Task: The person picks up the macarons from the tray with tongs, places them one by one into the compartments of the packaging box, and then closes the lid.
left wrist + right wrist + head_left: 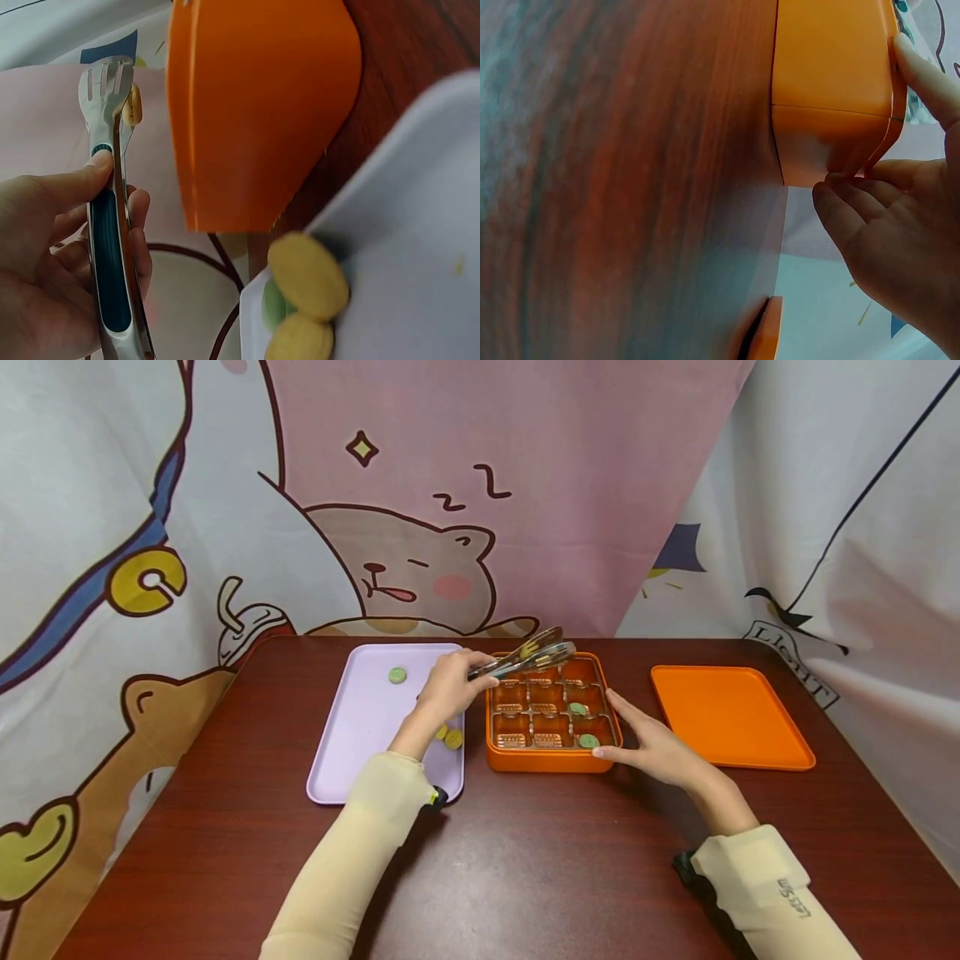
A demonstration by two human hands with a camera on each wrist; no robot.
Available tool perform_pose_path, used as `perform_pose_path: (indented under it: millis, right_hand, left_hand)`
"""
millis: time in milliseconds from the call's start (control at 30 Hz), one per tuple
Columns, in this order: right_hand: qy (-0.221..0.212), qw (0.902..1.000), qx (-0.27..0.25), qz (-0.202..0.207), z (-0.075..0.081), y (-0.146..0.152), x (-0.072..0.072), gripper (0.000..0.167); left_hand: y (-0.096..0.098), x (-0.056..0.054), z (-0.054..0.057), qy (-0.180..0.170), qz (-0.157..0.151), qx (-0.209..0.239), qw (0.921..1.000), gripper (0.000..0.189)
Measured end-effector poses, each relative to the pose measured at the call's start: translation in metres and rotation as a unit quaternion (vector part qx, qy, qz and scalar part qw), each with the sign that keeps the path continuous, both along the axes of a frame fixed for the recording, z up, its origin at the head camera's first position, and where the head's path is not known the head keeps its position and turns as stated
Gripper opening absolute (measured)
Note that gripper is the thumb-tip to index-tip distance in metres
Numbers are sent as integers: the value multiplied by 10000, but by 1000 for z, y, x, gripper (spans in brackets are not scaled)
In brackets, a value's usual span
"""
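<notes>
My left hand [450, 683] grips metal tongs [112, 225] with teal handle inlays; a small yellow cookie [133, 106] is pinched between their tips. The tongs reach over the back left of an orange box [551, 762]. Inside is a clear divided insert [547, 727], with one green cookie [578, 709] in the right column's middle compartment and another green cookie [588, 741] in its front compartment. My right hand [660, 747] rests its thumb on the box's front right corner and extended fingers along the right side.
Left of the box lies a lilac tray [352, 735]. It bears a green cookie [397, 675] near the back and yellow cookies [453, 740] at the right edge, partly hidden by my left arm. An orange lid [735, 718] lies at the right. A printed curtain [570, 527] hangs behind the table.
</notes>
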State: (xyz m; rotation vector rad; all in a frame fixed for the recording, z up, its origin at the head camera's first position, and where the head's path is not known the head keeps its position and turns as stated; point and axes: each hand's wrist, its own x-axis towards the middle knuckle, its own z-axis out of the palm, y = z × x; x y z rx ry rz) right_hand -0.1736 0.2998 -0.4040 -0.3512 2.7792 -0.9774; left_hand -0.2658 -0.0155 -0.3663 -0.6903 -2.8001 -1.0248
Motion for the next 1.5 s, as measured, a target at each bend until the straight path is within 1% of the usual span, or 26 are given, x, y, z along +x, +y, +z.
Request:
perform_pose_path:
  millis: [200,333,433,600,733,933,1000,1167,1300,1500]
  right_hand:
    - [-9,10000,-26,-41,-3,0,-1,101]
    - [1,10000,-44,-45,-4,-1,-1,101]
    - [33,10000,-34,-19,-3,-2,0,100]
    - [72,10000,-13,39,-2,-4,1,100]
    - [79,10000,5,49,-1,-4,2,100]
    - [114,9999,-1,19,-3,-2,1,100]
    - [108,9999,-19,25,-3,-1,1,100]
    - [135,9999,-72,49,-2,-1,2,100]
    - [133,9999,-75,39,-1,-1,2,100]
    - [89,9999,-70,3,-1,0,2,100]
  left_hand:
    - [19,-2,-3,-82,-58,-67,9999,35]
    - [31,-3,-5,-73,-83,-158,9998,36]
    - [38,-4,-8,-117,-21,-217,9997,35]
    - [46,-3,-13,-309,171,-350,9988,34]
    - [50,-3,-15,-360,260,-599,9972,35]
    - [56,-4,-14,-328,366,-1031,9935,33]
    - [57,-4,-14,-352,392,-1107,9925,32]
    - [58,-5,-14,-424,386,-1106,9922,35]
    - [57,-5,-14,-484,338,-1022,9930,37]
    - [56,-6,-14,-478,292,-883,9945,38]
